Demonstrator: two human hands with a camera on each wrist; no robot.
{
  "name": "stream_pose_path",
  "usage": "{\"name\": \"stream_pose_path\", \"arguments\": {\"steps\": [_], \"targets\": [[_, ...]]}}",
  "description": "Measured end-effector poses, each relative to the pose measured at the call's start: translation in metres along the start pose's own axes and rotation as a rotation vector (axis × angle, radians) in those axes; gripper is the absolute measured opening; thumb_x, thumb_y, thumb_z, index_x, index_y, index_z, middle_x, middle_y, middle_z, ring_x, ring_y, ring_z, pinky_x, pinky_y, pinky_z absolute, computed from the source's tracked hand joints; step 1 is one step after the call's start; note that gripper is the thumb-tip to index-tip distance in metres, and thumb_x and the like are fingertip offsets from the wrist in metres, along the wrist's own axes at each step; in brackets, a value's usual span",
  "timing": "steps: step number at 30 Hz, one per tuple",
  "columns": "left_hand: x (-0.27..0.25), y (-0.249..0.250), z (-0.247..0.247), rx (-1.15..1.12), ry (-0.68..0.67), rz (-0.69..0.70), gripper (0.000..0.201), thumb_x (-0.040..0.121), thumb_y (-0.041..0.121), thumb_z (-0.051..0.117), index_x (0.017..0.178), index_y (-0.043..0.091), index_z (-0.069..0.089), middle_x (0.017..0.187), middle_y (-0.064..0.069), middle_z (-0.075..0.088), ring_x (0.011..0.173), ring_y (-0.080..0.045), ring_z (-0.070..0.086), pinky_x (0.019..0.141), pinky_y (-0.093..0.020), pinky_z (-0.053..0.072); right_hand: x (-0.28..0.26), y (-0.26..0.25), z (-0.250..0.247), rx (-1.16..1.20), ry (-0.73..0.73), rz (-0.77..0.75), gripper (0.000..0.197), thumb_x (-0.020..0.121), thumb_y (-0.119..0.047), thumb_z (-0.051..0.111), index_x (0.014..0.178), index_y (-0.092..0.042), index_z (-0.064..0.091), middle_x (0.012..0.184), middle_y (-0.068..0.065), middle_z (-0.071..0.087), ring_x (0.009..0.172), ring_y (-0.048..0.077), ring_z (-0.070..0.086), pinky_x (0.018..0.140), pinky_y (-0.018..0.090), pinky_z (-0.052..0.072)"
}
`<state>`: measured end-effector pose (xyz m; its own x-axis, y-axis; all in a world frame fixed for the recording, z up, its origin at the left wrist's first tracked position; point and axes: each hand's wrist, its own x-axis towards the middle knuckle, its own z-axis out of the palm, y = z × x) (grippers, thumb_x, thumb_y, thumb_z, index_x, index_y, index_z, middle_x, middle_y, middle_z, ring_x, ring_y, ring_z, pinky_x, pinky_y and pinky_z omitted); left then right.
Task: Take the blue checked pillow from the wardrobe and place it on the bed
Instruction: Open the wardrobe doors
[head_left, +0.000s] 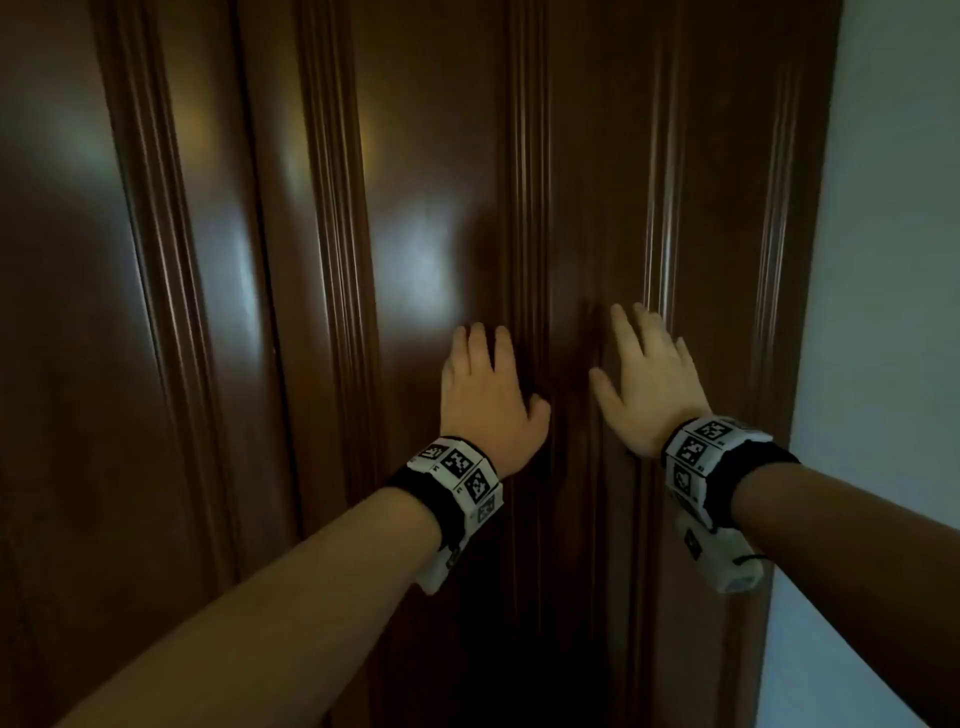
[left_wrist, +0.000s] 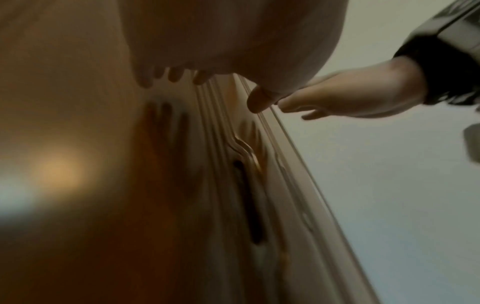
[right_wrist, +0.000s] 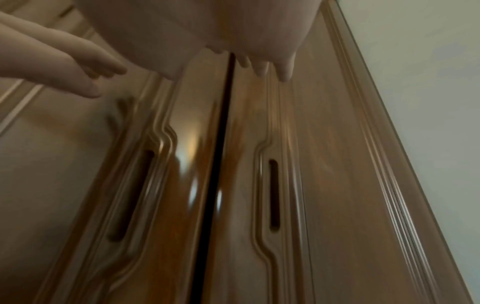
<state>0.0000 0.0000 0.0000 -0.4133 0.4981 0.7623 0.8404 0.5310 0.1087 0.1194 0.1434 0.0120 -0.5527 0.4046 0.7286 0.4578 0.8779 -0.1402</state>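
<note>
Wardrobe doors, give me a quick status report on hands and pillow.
Left hand and right hand open, fingers spread at the wardrobe doors. Doors shut but for a thin gap at the seam. Blue checked pillow not in view.

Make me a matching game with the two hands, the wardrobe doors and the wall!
Things:
1. left hand
2. right hand
3. wardrobe doors
4. wall

Descriptions:
A. pale, at the right edge
B. dark brown and glossy, no pillow in sight
C. fingers spread, right of the centre seam
D. fingers together, left of the centre seam

Pairs: 1-D, 2-C, 3-B, 4-A
</note>
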Motion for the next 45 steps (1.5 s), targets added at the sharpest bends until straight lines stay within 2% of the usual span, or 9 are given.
{"name": "stream_pose_path", "arguments": {"steps": [4, 7, 10, 16, 23, 28, 35, 43, 45], "targets": [[-0.012, 0.023, 0.027, -0.249, -0.2, -0.176, 0.077, 0.084, 0.049, 0.055, 0.144, 0.007, 0.029, 0.137, -0.014, 0.041, 0.124, -0.034, 0.043, 0.1, -0.046, 0.044, -0.006, 0.02, 0.019, 0.273, -0.071, 0.161, 0.064, 0.099, -0.034, 0.046, 0.154, -0.02, 0.017, 0.152, 0.013, 0.028, 0.131, 0.033, 0.045, 0.102, 0.044, 0.046], [-0.019, 0.039, 0.048, -0.518, -0.333, -0.424, 0.066, 0.085, 0.044, 0.06, 0.134, 0.007, 0.034, 0.135, -0.014, 0.043, 0.12, -0.033, 0.048, 0.097, -0.045, 0.047, -0.011, 0.043, 0.043, 0.492, -0.123, 0.325, 0.055, 0.097, -0.017, 0.049, 0.148, -0.014, 0.028, 0.145, 0.013, 0.035, 0.122, 0.032, 0.052, 0.098, 0.037, 0.045], [-0.024, 0.051, 0.063, -0.504, -0.285, -0.536, 0.065, 0.084, 0.043, 0.063, 0.131, 0.005, 0.036, 0.136, -0.014, 0.042, 0.122, -0.033, 0.046, 0.099, -0.045, 0.046, -0.013, 0.065, 0.068, 0.66, -0.149, 0.445, 0.063, 0.089, -0.007, 0.054, 0.147, -0.016, 0.03, 0.145, 0.01, 0.037, 0.126, 0.029, 0.051, 0.106, 0.045, 0.046], [-0.033, 0.065, 0.081, -0.431, -0.169, -0.576, 0.075, 0.08, 0.041, 0.066, 0.137, 0.004, 0.033, 0.136, -0.014, 0.037, 0.126, -0.033, 0.039, 0.102, -0.042, 0.04, -0.007, 0.071, 0.097, 0.902, -0.196, 0.528, 0.069, 0.089, -0.005, 0.058, 0.15, -0.013, 0.029, 0.137, -0.001, 0.044, 0.128, 0.016, 0.045, 0.11, 0.041, 0.041], [-0.04, 0.077, 0.081, -0.449, -0.164, -0.529, 0.088, 0.081, 0.041, 0.064, 0.149, 0.003, 0.024, 0.142, -0.014, 0.036, 0.133, -0.032, 0.034, 0.11, -0.043, 0.034, -0.003, 0.073, 0.108, 0.95, -0.212, 0.564, 0.077, 0.08, -0.02, 0.061, 0.15, -0.019, 0.032, 0.148, 0.006, 0.045, 0.13, 0.023, 0.052, 0.108, 0.044, 0.046], [-0.039, 0.094, 0.079, -0.546, -0.184, -0.568, 0.093, 0.08, 0.045, 0.062, 0.153, 0.005, 0.02, 0.151, -0.014, 0.033, 0.139, -0.031, 0.033, 0.114, -0.045, 0.033, -0.004, 0.081, 0.091, 1.131, -0.306, 0.665, 0.076, 0.087, 0.01, 0.053, 0.155, -0.01, 0.025, 0.155, 0.01, 0.038, 0.139, 0.027, 0.041, 0.114, 0.042, 0.038], [-0.028, 0.09, 0.081, -0.67, -0.196, -0.737, 0.087, 0.074, 0.041, 0.071, 0.145, 0.005, 0.035, 0.141, -0.012, 0.038, 0.128, -0.033, 0.042, 0.108, -0.047, 0.039, -0.011, 0.087, 0.086, 1.232, -0.315, 0.676, 0.081, 0.079, 0.013, 0.055, 0.153, -0.009, 0.029, 0.15, 0.011, 0.045, 0.134, 0.027, 0.047, 0.111, 0.044, 0.042], [-0.047, 0.096, 0.07, -0.548, -0.096, -0.764, 0.093, 0.063, 0.053, 0.076, 0.134, 0.006, 0.04, 0.134, -0.009, 0.043, 0.126, -0.029, 0.043, 0.104, -0.046, 0.042, -0.034, 0.09, 0.068, 1.113, -0.193, 0.672, 0.082, 0.075, -0.018, 0.075, 0.147, -0.013, 0.036, 0.143, 0.004, 0.045, 0.125, 0.02, 0.05, 0.099, 0.028, 0.042], [-0.054, 0.098, 0.062, -0.524, -0.088, -0.766, 0.094, 0.061, 0.056, 0.076, 0.133, 0.006, 0.041, 0.132, -0.009, 0.044, 0.126, -0.03, 0.044, 0.103, -0.046, 0.043, -0.041, 0.092, 0.057, 1.089, -0.181, 0.67, 0.082, 0.074, -0.023, 0.079, 0.145, -0.012, 0.039, 0.133, 0.001, 0.05, 0.113, 0.015, 0.053, 0.093, 0.025, 0.045]]}}
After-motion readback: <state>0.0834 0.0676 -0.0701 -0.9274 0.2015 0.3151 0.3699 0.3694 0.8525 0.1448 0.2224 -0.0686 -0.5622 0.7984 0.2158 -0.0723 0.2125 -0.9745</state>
